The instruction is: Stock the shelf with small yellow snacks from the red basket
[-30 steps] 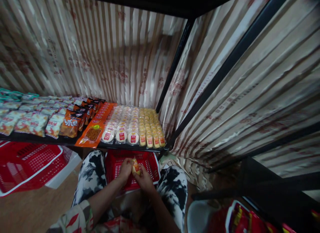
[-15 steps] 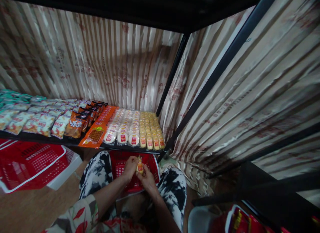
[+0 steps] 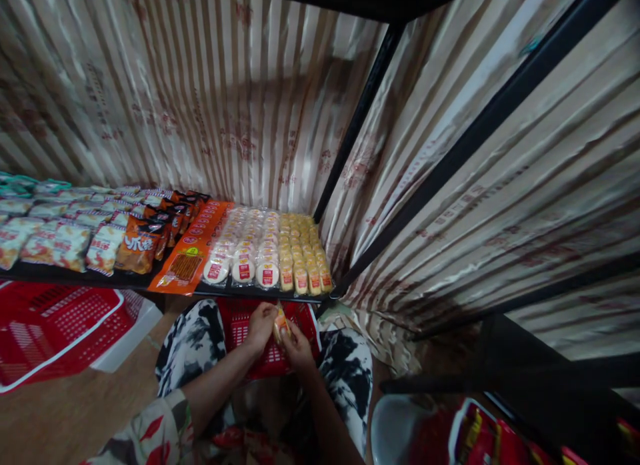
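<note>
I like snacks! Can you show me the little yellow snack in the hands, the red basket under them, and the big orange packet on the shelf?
yellow snack (image 3: pixel 281 327), head view, its middle.
red basket (image 3: pixel 239 326), head view, left wall.
orange packet (image 3: pixel 186 268), head view, front window.

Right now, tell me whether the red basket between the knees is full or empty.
Nearly empty: the red basket shows bare mesh floor. Both hands hold a small yellow packet above it.

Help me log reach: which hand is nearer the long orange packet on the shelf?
Left. The left hand is below and right of the long orange packet; the right hand sits farther right and lower.
</note>
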`<state>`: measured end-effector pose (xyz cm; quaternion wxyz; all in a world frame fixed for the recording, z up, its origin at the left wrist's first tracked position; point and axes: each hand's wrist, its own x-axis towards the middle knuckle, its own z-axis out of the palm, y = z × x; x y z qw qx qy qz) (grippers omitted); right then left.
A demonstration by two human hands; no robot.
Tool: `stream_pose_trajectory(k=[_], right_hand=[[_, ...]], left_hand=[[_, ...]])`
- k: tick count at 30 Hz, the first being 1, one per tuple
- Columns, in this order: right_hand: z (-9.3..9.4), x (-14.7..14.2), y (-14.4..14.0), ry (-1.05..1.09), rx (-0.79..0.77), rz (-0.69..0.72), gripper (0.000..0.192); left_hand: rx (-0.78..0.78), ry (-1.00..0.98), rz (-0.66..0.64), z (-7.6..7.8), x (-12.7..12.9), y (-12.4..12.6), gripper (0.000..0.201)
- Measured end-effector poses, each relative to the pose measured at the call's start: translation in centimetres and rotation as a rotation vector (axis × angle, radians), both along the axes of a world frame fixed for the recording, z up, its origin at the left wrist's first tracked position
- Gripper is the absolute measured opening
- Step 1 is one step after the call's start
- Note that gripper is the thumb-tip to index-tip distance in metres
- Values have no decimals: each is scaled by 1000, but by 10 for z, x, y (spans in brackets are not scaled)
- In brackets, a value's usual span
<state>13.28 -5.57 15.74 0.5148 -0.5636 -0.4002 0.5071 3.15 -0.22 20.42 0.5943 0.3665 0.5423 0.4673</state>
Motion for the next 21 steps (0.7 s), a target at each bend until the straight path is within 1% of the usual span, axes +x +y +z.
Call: stream_pose_trajectory(k=[3,7,11,13,17,21], right_hand=[[-4,6,4,10,-43,10,63],[-4,8,9,35,-12,-3,58],[-2,8,14,11,-10,-1,57],[-3,7,14,10,-16,3,57],[-5,4,12,54,0,-46,54],[-2,2,11,37,-4,-56,48]], left_hand=[[-14,-33,-31,0,2,5,23],[-28,-34,-34,-1,3,15,21],[-23,-21,-39,-2,2,21,17],[-26,-11,-44,-2,2,22,16],[-19,7,-50,-2,3,21,16],[-15,0,-51,-2,5,19,24]])
